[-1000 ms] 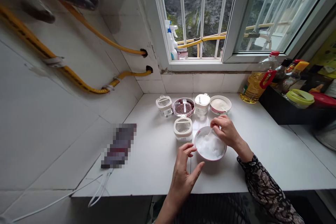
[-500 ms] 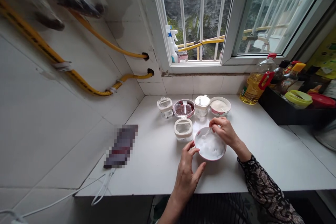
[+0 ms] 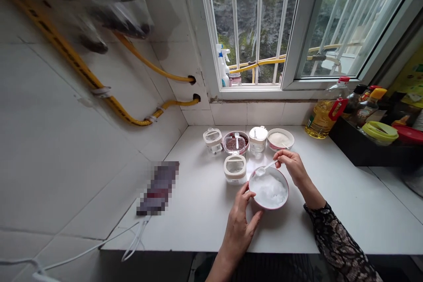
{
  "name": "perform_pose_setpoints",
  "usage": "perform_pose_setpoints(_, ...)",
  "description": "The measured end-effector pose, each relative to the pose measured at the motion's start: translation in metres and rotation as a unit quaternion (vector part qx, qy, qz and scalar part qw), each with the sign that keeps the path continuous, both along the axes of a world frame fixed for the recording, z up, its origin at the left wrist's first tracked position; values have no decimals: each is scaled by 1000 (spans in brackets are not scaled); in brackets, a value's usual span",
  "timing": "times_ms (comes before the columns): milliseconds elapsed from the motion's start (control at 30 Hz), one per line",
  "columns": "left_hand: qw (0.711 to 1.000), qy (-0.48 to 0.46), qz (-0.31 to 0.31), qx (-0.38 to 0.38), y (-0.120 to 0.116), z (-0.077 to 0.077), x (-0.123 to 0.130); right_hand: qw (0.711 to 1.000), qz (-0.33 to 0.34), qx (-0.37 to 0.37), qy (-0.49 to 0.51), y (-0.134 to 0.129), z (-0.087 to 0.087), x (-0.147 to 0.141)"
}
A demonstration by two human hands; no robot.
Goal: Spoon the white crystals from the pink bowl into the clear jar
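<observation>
White bowl (image 3: 286, 187) of wet-looking white stuff (image 3: 270, 190) sits mid-desk, toward the near edge. My right hand (image 3: 292, 166) pinches a small white spoon (image 3: 265, 168), tip over the far rim. My left hand (image 3: 239, 224) is unclenched, fingers spread against the bowl's left side. Keeping the spoon level and the bowl braced looks best. Beyond: lidded jar (image 3: 235, 169), dish of dark red grains (image 3: 235, 143), bowl of pale powder (image 3: 280, 139), all on the desk (image 3: 198, 242).
</observation>
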State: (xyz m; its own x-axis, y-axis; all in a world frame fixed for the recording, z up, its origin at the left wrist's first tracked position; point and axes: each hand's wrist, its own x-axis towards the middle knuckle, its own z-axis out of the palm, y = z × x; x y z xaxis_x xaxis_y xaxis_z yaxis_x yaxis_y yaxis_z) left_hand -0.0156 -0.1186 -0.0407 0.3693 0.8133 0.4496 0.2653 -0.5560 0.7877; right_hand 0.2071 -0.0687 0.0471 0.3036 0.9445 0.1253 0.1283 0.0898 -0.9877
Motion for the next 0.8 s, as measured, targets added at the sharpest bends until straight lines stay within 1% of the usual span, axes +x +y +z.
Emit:
perform_pose_setpoints(133,1000,-9,3,3,0,0,1,998,10,62,-20,-2,0,-18)
perform_pose_setpoints(200,1000,-16,-1,-1,0,-1,2,991,7,112,-72,-3,-1,-30)
perform_pose_setpoints(233,1000,-21,-4,-4,0,-1,2,982,6,144,-119,-4,-1,-36)
perform_pose_setpoints(267,1000,-25,-7,-8,0,-1,2,968,15,179,-175,-5,-2,-40)
perform_pose_setpoints(300,999,-29,-10,-11,0,-1,2,947,32,214,-236,-5,-3,-44)
perform_pose_setpoints(367,999,-35,-16,-18,1,-1,2,896,77,273,-341,-6,-4,-48)
perform_pose_setpoints(400,999,-37,-17,-20,1,-1,2,876,94,292,-372,-7,-3,-49)
perform_pose_setpoints(433,999,-38,-18,-22,1,-1,2,866,98,303,-385,-8,-2,-47)
perform_pose_setpoints(467,999,-39,-20,-24,1,-2,2,867,88,305,-384,-9,0,-45)
perform_pose_setpoints(567,999,-38,-19,-28,0,-2,2,900,21,276,-338,-15,5,-31)
perform_pose_setpoints(633,999,-36,-20,-32,0,-2,2,914,-16,250,-317,-17,8,-19)
perform_pose_setpoints(700,998,-35,-25,-34,0,-1,2,914,-22,234,-332,-17,7,-8)
perform_pose_setpoints(800,998,-33,-33,-32,0,-2,1,895,6,214,-391,-13,2,-2)
